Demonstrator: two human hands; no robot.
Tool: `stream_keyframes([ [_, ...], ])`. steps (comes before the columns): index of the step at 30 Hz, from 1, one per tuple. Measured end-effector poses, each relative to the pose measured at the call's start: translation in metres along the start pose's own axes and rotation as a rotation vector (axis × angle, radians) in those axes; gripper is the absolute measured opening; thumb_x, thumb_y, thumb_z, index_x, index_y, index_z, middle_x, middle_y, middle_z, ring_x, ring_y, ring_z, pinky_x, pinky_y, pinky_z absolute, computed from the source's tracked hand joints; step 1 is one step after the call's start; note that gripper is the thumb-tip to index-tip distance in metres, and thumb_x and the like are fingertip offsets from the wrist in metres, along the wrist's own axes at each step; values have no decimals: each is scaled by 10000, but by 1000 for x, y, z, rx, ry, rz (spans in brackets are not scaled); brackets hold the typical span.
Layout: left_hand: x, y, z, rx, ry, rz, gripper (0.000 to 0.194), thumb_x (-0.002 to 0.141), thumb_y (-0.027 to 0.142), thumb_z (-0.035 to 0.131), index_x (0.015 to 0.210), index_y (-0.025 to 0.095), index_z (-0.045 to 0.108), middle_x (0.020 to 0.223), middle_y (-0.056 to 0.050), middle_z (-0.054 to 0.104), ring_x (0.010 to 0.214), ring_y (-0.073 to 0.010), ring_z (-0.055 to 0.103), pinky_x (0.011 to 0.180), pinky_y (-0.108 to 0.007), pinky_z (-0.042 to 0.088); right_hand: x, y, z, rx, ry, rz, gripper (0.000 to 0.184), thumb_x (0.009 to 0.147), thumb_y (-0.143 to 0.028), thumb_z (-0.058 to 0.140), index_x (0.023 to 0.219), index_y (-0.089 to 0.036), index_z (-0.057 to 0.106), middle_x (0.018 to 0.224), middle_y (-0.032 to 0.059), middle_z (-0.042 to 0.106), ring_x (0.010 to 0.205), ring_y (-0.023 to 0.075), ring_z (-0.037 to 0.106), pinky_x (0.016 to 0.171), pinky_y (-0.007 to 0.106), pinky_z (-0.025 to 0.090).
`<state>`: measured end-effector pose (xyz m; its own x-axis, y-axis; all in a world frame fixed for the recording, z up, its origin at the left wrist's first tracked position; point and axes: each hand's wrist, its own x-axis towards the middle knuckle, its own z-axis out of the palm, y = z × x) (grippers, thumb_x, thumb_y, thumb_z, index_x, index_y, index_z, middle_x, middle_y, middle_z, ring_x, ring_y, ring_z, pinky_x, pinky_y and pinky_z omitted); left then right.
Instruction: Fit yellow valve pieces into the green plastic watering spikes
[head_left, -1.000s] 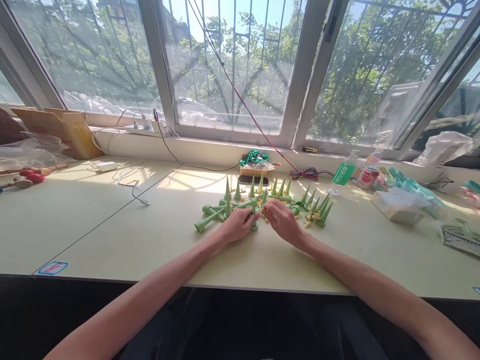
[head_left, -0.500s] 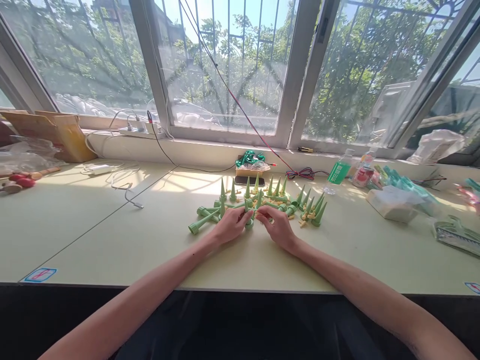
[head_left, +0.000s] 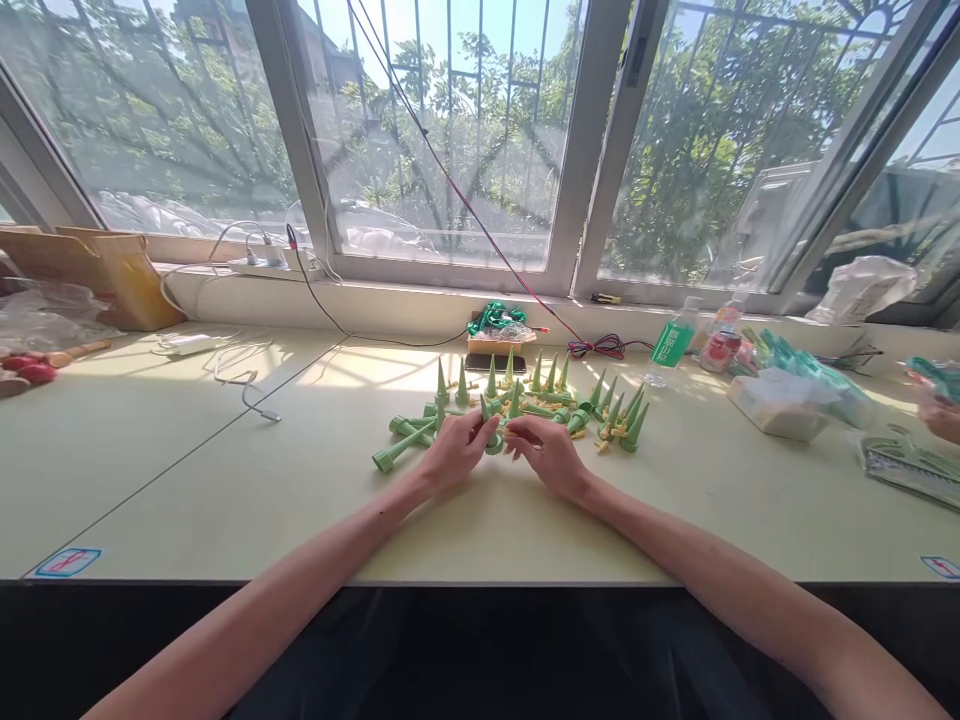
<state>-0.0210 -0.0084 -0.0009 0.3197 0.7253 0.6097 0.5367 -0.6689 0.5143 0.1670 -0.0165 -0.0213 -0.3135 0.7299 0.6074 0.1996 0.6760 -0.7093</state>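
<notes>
My left hand is closed around a green plastic cone spike, which stands point up at the table with its wide cap end low. Just to the right, my right hand is pinched close to that spike. A small yellow part shows at its fingertips, partly hidden by them. Behind both hands, several green spikes stand upright in a row with small yellow pieces among them. More spikes cluster to the right, and another green spike lies on its side left of my left hand.
A phone lies before a small box of green stuff. Along the right are a green-labelled bottle, a can and a white tissue box. White cables and a cardboard box occupy the left.
The view has shifted slightly. The spike in my left hand has tilted a little, and my right fingertips have drawn slightly away from its upper part, staying close beside it.
</notes>
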Motion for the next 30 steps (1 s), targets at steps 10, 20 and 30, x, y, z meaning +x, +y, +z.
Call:
stream_keyframes([
  [10,0,2,-2,41,14,-12,435,971,378,444,594,181,351,502,57,315,475,-86,278,476,-245,220,-1,1,1,-142,-56,-31,147,909,-319,608,888,-183,658,745,19,648,559,121,598,579,261,517],
  [20,0,2,-2,49,-4,-14,439,972,390,443,597,180,347,497,58,324,476,-86,271,484,-245,218,-1,-5,-1,-236,-63,-67,138,906,-286,603,874,-177,680,700,22,653,583,129,547,584,254,471],
  [30,-2,1,-2,16,-64,45,443,983,397,436,605,176,374,497,63,318,465,-81,257,487,-239,228,-1,-7,-2,-189,-95,-21,204,965,-282,499,938,-177,672,684,9,637,527,114,532,570,241,457],
])
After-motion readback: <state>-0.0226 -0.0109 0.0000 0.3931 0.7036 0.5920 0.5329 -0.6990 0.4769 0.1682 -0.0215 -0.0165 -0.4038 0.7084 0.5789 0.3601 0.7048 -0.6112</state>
